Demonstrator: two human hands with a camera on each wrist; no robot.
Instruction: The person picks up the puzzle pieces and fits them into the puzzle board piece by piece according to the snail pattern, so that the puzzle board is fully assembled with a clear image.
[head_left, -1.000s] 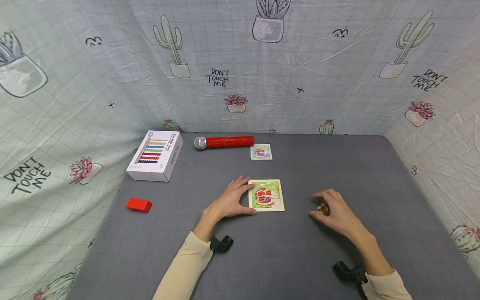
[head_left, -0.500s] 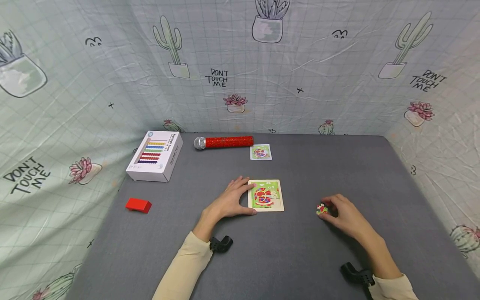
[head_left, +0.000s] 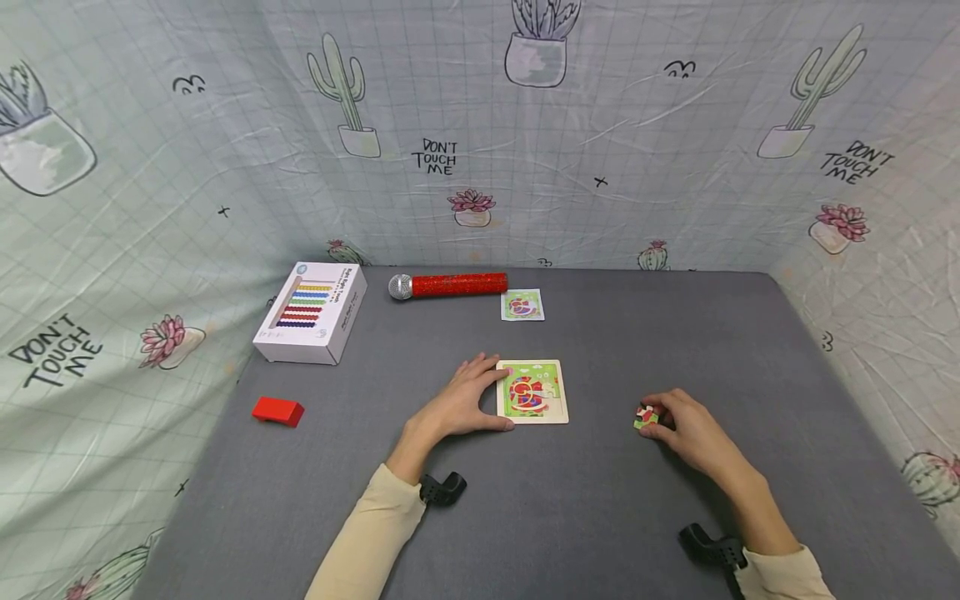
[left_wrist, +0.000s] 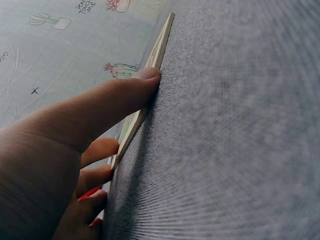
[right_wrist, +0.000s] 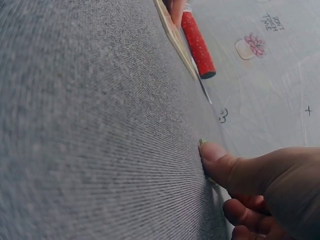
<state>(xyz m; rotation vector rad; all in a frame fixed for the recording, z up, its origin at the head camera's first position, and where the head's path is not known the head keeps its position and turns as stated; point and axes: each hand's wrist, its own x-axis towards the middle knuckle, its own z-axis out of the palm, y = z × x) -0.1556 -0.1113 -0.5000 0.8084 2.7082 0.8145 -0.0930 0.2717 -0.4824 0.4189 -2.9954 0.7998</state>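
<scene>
A square jigsaw puzzle board (head_left: pixel 558 411) with a pale wooden border and a green and red picture lies mid-table. My left hand (head_left: pixel 463 404) holds it by the left side, thumb at the near edge and fingers at the far left corner. In the left wrist view, the thumb (left_wrist: pixel 147 80) presses against the board's thin edge (left_wrist: pixel 162 47). Farther right, my right hand (head_left: pixel 688 429) pinches a small red, green and white jigsaw piece (head_left: pixel 645 417) between thumb and finger, close over the table. The right wrist view shows only a green sliver of the piece (right_wrist: pixel 201 142) past the thumb.
Behind the board lies a small picture card (head_left: pixel 522 306), touching the end of a red glittery microphone (head_left: pixel 459 284). A white box (head_left: pixel 307 312) stands at the back left, with a red block (head_left: pixel 277 411) in front of it. A cactus-print cloth (head_left: pixel 600 125) hangs behind the grey table (head_left: pixel 570 517).
My right hand has drawn back slightly to the right, its fingertips now at the jigsaw piece's right side, and the piece has turned a little. The left hand and puzzle board have stayed put.
</scene>
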